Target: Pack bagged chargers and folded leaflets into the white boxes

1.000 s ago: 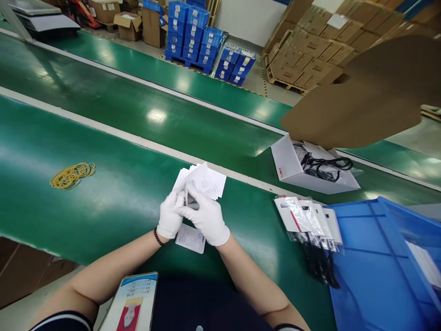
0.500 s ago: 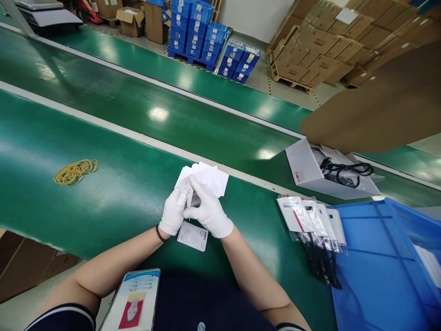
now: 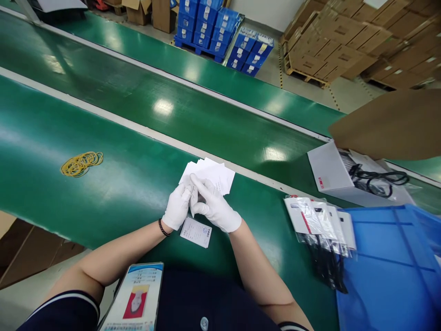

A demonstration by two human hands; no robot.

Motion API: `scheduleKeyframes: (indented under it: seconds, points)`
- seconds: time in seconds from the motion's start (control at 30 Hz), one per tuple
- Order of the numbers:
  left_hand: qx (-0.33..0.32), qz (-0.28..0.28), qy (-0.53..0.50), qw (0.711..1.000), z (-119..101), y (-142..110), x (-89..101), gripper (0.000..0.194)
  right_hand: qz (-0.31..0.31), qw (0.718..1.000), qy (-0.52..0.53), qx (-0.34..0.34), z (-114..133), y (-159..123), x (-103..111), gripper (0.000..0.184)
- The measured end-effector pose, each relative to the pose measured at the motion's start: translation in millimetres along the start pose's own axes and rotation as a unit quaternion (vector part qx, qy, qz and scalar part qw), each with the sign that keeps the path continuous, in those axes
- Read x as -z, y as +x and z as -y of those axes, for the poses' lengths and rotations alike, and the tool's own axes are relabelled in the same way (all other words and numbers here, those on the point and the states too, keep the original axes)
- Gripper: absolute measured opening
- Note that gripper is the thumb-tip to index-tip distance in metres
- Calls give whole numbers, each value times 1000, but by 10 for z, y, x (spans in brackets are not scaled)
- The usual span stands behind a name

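My left hand [image 3: 177,207], in a white glove, is closed on the edge of a small white paper booklet [image 3: 193,196]. From the other side my gloved right hand [image 3: 217,207] grips the same booklet, its thumb and forefinger curved around it; the fingers hide much of it. Behind the hands lies a spread pile of white paper sheets [image 3: 223,177]. Just in front of them, on the green bench, is a small stack of printed cards [image 3: 196,232] with a round mark at one corner.
Yellow rubber bands [image 3: 81,164] lie on the left. To the right are plastic-bagged packs with black cables [image 3: 319,220], a large blue bin [image 3: 386,262] and a white box [image 3: 329,172] holding cables. A conveyor belt [image 3: 172,108] runs behind the bench.
The view has shifted slightly, so the bench items appear farther right. Both hands stay together on the booklet, which looks tilted a little differently between the fingers.
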State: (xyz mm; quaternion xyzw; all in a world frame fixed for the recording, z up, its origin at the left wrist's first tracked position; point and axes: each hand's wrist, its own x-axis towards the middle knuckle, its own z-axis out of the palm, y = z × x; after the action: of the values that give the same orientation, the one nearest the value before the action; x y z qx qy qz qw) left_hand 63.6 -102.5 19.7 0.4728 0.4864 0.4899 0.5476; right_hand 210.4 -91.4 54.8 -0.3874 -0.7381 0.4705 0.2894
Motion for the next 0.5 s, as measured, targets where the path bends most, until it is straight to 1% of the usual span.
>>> scheduleKeyframes:
  seconds: [0.13, 0.27, 0.33, 0.4, 0.5]
  points:
    - [1, 20, -33, 999, 13, 16, 18, 50, 25, 999, -16, 14, -16, 1, 46, 81]
    - [10, 45, -58, 997, 21, 43, 30, 53, 32, 999, -13, 39, -58, -15, 84, 76]
    - [16, 64, -101, 993, 15, 56, 28, 51, 21, 998, -20, 48, -60, -26, 97, 72]
    - [30, 84, -142, 986, -7, 63, 24, 48, 6, 999, -13, 42, -38, -31, 94, 70]
    - [51, 85, -158, 982, -79, 58, 11, 46, -54, 998, -26, 19, 24, -15, 53, 71]
